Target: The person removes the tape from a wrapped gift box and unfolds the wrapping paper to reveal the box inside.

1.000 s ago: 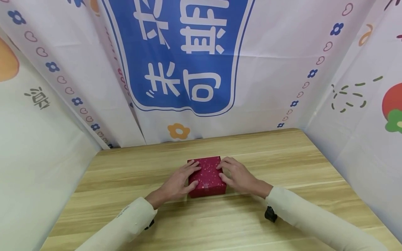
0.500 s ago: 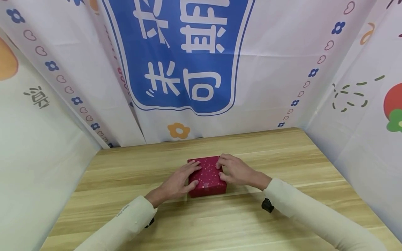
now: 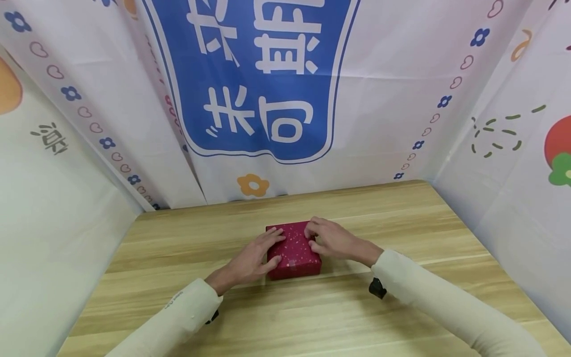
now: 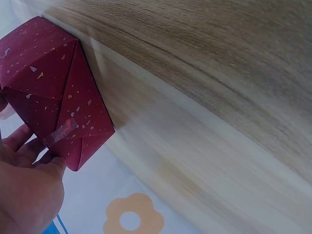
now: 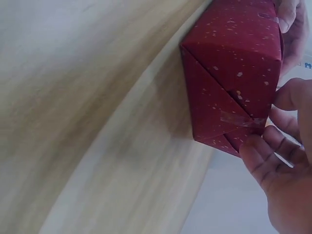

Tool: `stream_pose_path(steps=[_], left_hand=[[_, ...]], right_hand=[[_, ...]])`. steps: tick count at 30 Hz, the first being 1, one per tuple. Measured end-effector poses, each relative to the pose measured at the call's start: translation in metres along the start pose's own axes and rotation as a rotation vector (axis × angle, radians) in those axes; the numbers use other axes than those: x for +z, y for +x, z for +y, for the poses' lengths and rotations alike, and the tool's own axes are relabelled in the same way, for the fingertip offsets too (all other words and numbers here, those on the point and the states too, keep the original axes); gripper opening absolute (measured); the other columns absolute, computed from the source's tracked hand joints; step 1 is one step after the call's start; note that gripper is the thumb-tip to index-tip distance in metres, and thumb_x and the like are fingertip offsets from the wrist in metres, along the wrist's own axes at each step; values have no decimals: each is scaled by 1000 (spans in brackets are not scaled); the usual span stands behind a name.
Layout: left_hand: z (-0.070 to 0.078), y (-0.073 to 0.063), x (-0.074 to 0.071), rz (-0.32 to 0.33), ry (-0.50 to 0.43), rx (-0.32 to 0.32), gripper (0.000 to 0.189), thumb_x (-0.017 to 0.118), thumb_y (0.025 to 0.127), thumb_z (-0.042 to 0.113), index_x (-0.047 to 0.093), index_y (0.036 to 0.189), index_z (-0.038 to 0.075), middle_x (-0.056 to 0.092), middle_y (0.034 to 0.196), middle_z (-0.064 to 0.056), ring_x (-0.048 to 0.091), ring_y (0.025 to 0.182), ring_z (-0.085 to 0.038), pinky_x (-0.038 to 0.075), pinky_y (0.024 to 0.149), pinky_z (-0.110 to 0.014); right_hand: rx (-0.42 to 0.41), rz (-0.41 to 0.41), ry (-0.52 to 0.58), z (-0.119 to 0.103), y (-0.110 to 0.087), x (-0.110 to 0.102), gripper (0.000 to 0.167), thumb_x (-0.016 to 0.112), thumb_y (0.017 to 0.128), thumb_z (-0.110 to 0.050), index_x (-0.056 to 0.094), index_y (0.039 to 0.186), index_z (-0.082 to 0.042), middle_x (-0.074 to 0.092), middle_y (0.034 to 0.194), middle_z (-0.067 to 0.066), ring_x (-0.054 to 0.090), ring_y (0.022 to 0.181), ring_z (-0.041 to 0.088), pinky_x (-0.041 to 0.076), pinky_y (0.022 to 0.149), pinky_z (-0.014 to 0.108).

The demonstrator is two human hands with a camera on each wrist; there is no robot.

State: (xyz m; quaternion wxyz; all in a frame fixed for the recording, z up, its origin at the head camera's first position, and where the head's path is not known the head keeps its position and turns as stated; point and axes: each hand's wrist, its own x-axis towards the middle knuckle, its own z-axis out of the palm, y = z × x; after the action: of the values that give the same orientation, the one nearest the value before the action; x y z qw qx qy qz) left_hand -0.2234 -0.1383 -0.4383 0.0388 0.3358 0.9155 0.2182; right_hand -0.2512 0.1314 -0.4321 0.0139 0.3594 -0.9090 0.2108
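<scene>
A gift box [image 3: 292, 250] in dark red, speckled wrapping paper lies on the wooden table. My left hand [image 3: 250, 259] rests on its left side, with fingers and thumb spread over the top. At the right edge, my right hand [image 3: 336, 240] holds the box with bent fingers and thumb. The left wrist view shows one folded end of the gift box [image 4: 63, 97] with a strip of clear tape, my left hand [image 4: 31, 187] against it. In the right wrist view, fingers of my right hand [image 5: 287, 161] touch the other taped end of the gift box [image 5: 229, 78].
The wooden table [image 3: 276, 322] stretches around the box on all sides. Behind it hangs a white printed cloth [image 3: 379, 124] with a blue panel. More printed cloth [image 3: 58, 198] closes off the left and right sides.
My right hand has shifted slightly left and away from me, its fingers bending further over the box's right edge. The left hand and the box have stayed in place.
</scene>
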Motion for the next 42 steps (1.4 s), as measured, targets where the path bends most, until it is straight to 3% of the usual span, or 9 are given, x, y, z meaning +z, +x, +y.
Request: stream_pose_path(steps=[4,10,25,33,37,42], left_hand=[[0,0,0,-3,5,-6,53,55,99,32,45,147,10,34,160,-9,26,150,-31,29,118,-54],[0,-1,1,-7,16,-6,53,54,99,33,45,147,10,33,160,-8,27,149,-31,29,118,-53],[0,0,1,-9,17,-4,53,54,100,34,44,147,12,33,160,-8,28,149,-30,28,119,-52],[-1,1,0,-12,9,-8,54,54,100,34,44,147,11,33,160,-8,27,150,-30,28,119,-52],[-1,1,0,-8,10,-5,53,54,100,34,44,147,11,33,160,-8,27,149,-30,28,119,-52],[-2,0,0,-2,0,1,53,54,100,33,44,147,11,34,160,-8,27,150,-30,28,119,-52]], right_hand=[[-17,44,12,2,-4,2,24,62,93,-19,68,115,-10,61,107,0,61,96,13,55,86,30],[-67,126,4,7,-9,6,17,66,93,-18,75,105,-12,66,105,0,66,96,16,57,86,30],[-74,79,28,5,-4,1,6,64,88,-11,68,93,-13,63,99,-2,62,91,14,56,81,29],[-21,74,77,5,-5,4,19,63,93,-13,70,110,-10,62,105,1,63,92,14,57,81,27],[-31,107,59,6,-8,4,15,67,93,-16,74,104,-11,66,106,3,66,94,17,58,83,30],[-58,113,39,8,-6,2,12,67,94,-16,74,102,-12,69,105,2,67,95,14,57,84,25]])
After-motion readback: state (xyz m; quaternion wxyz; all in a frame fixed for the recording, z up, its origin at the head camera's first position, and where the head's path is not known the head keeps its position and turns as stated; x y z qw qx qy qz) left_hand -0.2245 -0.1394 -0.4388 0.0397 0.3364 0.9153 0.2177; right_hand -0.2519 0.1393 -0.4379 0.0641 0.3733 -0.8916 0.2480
